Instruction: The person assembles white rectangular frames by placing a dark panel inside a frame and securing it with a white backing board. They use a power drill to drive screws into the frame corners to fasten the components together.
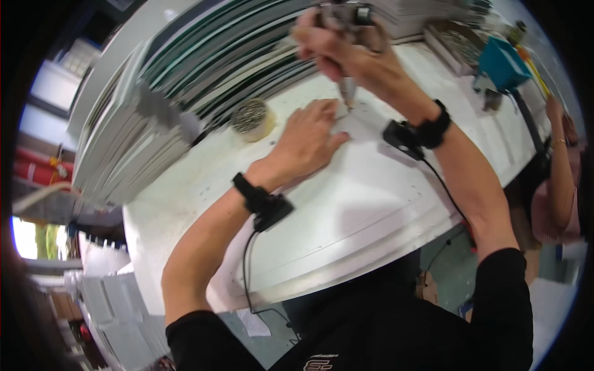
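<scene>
My left hand (304, 141) lies on a white panel (322, 213), its fingers stretched forward and its thumb apart. Whether something small sits under its fingertips is too blurred to tell. Above and to the right, my right hand (349, 52) is closed round a dark metallic power driver (348, 13). The driver's slim bit (348, 93) points down, its tip at the panel close beside my left fingertips. A round tub of small metal screws (250, 119) stands just left of my left hand. Each wrist carries a black strap with a small cabled box.
Stacked grey and white panels (219, 59) line the far side and left. At the far right are a cardboard box of screws (455, 46) and a teal holder (504, 63). Another person's arm (560, 179) shows at the right edge.
</scene>
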The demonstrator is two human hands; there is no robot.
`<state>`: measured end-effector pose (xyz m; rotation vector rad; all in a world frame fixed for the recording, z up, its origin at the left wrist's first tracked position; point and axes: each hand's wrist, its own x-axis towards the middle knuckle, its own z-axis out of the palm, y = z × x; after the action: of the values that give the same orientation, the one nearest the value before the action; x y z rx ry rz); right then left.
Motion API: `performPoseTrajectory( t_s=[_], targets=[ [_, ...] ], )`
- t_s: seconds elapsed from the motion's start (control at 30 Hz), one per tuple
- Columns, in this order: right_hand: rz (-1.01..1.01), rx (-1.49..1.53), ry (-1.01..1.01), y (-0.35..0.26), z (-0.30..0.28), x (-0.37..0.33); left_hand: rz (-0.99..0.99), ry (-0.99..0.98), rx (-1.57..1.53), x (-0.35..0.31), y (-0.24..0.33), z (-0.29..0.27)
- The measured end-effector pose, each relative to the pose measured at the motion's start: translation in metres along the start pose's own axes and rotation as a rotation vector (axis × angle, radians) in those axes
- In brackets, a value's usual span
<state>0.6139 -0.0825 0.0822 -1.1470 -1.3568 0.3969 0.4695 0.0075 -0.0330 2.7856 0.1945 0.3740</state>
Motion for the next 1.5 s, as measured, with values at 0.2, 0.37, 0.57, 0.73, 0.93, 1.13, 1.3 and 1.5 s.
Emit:
performPoseTrajectory(
  t_s=[0.2, 0.37, 0.57, 0.73, 0.93, 1.13, 1.3, 1.5],
  targets=[
    [-0.058, 0.325, 0.107, 0.003, 0.012, -0.011, 0.058, 0.114, 0.020, -0.054, -0.011, -0.006],
    [-0.101, 0.357, 0.040, -0.015, 0.026, -0.014, 0.063, 0.076, 0.007, -0.098, -0.011, -0.025],
    [-0.161, 0.392, 0.021, -0.038, 0.046, -0.022, -0.011, -0.040, -0.031, -0.124, -0.011, -0.044],
    [-0.144, 0.405, 0.033, -0.044, 0.053, -0.026, -0.024, -0.113, 0.107, -0.142, 0.003, -0.061],
    [-0.163, 0.387, 0.007, -0.049, 0.050, -0.041, -0.072, -0.156, 0.120, -0.247, 0.106, -0.057],
    [-0.135, 0.445, 0.028, -0.054, 0.070, -0.042, -0.162, -0.095, 0.183, -0.281, 0.116, -0.039],
    [-0.169, 0.423, 0.040, -0.057, 0.077, -0.042, -0.240, -0.124, 0.160, -0.293, 0.111, -0.049],
    [-0.125, 0.461, 0.080, -0.056, 0.074, -0.041, -0.315, -0.176, 0.173, -0.301, 0.099, -0.071]
  ],
)
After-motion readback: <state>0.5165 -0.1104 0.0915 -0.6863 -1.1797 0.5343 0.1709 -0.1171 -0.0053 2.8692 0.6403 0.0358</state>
